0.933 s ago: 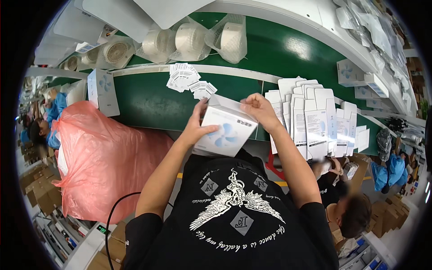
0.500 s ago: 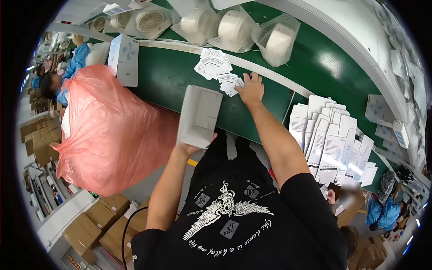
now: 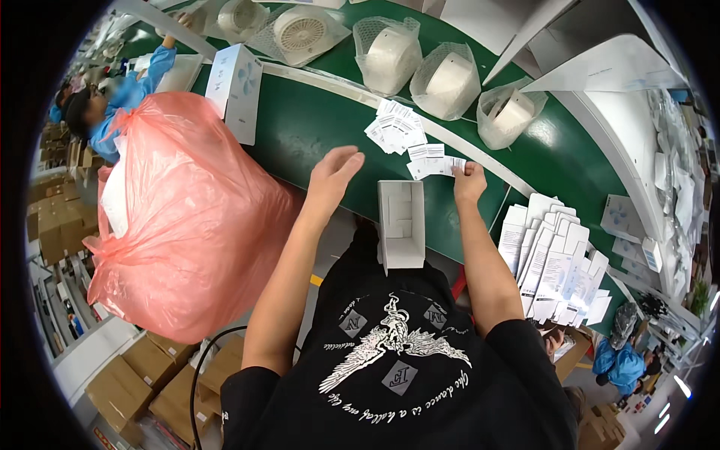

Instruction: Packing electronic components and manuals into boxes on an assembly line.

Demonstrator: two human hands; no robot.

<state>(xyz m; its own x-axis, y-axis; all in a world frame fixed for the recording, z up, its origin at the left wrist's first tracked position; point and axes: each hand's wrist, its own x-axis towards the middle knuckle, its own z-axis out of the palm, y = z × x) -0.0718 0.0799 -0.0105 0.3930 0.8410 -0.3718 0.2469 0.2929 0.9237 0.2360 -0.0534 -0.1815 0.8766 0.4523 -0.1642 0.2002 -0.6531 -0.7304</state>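
An open white carton (image 3: pixel 405 256) stands at the table's near edge, close against my body, its inside facing up. My left hand (image 3: pixel 335 180) is off to the left of it, apart from it, fingers stretched and holding nothing. At the right end of a spread of white printed paper slips (image 3: pixel 426 162), my right hand (image 3: pixel 470 185) pinches one slip (image 3: pixel 454 164) between thumb and fingers. A second fanned pile of white slips (image 3: pixel 395 127) lies just beyond, near the pale ledge.
Left of me bulges a big pink plastic bag (image 3: pixel 195 225). A closed fan carton (image 3: pixel 235 91) stands behind it. Flattened cartons (image 3: pixel 553 262) are stacked on the right. Several plastic-wrapped white fan units (image 3: pixel 447 81) line the far side of the green table (image 3: pixel 300 124).
My left hand has let go of the carton and moved up beside it; the carton now stands at the table edge. My right hand now pinches a slip. The view has shifted.
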